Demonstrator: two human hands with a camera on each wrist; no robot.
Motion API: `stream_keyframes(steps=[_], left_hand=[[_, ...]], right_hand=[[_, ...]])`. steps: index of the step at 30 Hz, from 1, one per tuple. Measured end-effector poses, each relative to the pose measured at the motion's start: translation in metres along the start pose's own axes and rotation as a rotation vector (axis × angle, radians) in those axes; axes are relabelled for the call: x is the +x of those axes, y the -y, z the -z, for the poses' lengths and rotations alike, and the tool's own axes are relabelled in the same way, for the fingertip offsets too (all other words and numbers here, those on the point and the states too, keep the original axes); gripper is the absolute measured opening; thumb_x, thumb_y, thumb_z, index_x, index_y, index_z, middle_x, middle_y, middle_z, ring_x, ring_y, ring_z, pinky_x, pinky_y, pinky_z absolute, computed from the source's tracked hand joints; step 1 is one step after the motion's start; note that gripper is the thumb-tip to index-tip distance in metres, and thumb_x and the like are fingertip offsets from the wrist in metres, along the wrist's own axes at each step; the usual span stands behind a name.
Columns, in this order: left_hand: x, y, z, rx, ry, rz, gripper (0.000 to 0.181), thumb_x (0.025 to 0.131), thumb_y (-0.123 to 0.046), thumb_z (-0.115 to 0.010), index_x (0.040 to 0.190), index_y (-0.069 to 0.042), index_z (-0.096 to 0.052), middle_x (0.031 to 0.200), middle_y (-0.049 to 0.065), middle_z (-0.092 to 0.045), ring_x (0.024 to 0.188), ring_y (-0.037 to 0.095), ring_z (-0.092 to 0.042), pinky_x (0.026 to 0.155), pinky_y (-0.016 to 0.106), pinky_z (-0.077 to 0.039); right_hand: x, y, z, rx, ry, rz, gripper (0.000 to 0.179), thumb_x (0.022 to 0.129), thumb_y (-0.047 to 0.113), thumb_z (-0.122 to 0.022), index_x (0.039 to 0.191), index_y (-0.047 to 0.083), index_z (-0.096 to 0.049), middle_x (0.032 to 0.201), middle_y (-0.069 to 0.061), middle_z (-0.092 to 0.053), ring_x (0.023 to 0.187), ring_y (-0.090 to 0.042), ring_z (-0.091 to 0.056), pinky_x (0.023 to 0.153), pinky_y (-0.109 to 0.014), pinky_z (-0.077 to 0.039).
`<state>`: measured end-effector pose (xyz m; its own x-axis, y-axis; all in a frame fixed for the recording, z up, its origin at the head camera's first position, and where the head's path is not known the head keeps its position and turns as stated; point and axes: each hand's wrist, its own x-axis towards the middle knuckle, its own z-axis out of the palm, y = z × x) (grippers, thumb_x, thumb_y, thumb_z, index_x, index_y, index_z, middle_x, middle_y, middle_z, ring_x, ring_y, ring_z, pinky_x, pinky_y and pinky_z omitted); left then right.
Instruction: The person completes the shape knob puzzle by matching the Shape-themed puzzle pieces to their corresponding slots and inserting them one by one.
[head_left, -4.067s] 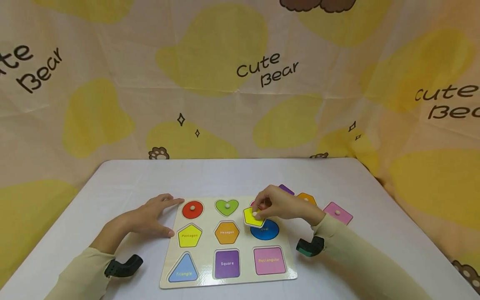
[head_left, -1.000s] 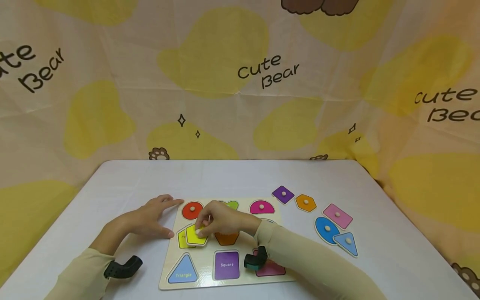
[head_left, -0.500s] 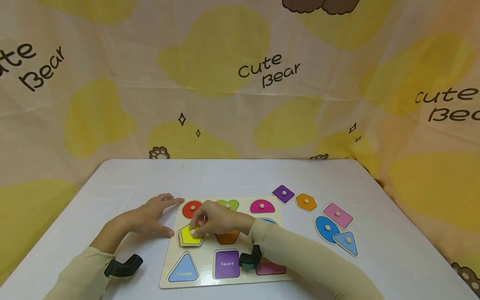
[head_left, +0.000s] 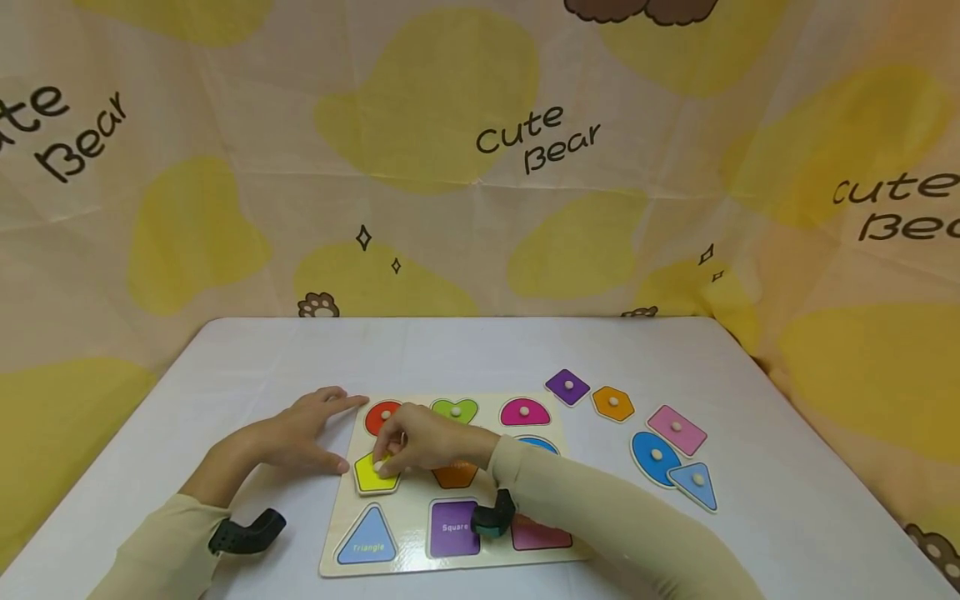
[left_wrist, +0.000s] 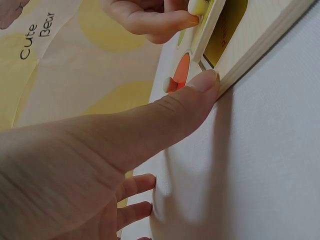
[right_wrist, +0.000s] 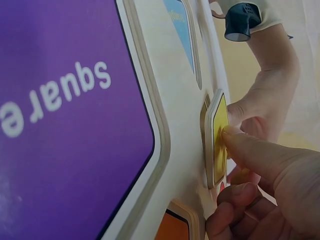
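My right hand [head_left: 429, 437] pinches the white knob of a yellow pentagon puzzle piece [head_left: 372, 478] between thumb and fingers. The piece sits over the pentagon recess of the wooden shape board [head_left: 411, 525]. Both wrist views show it raised a little off the board; in the left wrist view the dark recess [left_wrist: 227, 32] shows beneath it. My left hand [head_left: 294, 435] lies at the board's left side with fingers spread. Its thumb [left_wrist: 175, 107] touches the board's edge, and its index finger reaches the upper left corner.
Set in the board's top row are a red circle [head_left: 378, 414], a green heart [head_left: 463, 410] and a magenta semicircle [head_left: 517, 415]. Loose right of the board lie a purple piece [head_left: 562, 388], orange hexagon [head_left: 609, 407], pink rectangle [head_left: 671, 437], blue oval [head_left: 649, 463] and blue triangle [head_left: 695, 490].
My right hand has carried the yellow pentagon leftward across the board, then shifted it slightly left and down until it covers the pentagon recess. My left hand has stayed in place.
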<state>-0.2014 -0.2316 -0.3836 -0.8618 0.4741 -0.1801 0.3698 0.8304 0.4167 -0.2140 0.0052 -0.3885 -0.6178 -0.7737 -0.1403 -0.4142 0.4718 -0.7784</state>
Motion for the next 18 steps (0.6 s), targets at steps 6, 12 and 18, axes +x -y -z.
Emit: stream_keyframes(steps=[6, 12, 18], left_hand=[[0.0002, 0.0004, 0.0, 0.0, -0.004, -0.006, 0.094, 0.073, -0.041, -0.088, 0.152, -0.015, -0.044, 0.152, 0.032, -0.036, 0.138, 0.056, -0.035, 0.105, 0.078, -0.035], [-0.0001, 0.0014, -0.0005, 0.009, -0.006, -0.003, 0.094, 0.073, -0.041, -0.088, 0.152, -0.017, -0.044, 0.152, 0.031, -0.037, 0.137, 0.056, -0.036, 0.103, 0.078, -0.036], [0.0006, 0.0014, -0.0003, 0.013, -0.007, -0.005, 0.093, 0.073, -0.041, -0.088, 0.152, -0.017, -0.044, 0.152, 0.031, -0.037, 0.137, 0.056, -0.037, 0.103, 0.078, -0.037]], right_hand=[[0.0011, 0.0009, -0.0012, -0.02, 0.0, -0.021, 0.008, 0.088, 0.011, -0.078, 0.095, 0.009, -0.077, 0.065, 0.004, -0.047, 0.062, -0.006, -0.045, 0.056, -0.015, -0.034], [0.0021, 0.0018, -0.002, -0.031, -0.002, -0.025, 0.007, 0.088, 0.01, -0.078, 0.095, 0.009, -0.077, 0.064, 0.005, -0.046, 0.062, -0.005, -0.044, 0.055, -0.014, -0.033], [0.0012, 0.0031, -0.0018, -0.027, -0.013, -0.039, 0.006, 0.088, 0.011, -0.078, 0.094, 0.009, -0.077, 0.064, 0.004, -0.047, 0.062, -0.006, -0.045, 0.055, -0.015, -0.034]])
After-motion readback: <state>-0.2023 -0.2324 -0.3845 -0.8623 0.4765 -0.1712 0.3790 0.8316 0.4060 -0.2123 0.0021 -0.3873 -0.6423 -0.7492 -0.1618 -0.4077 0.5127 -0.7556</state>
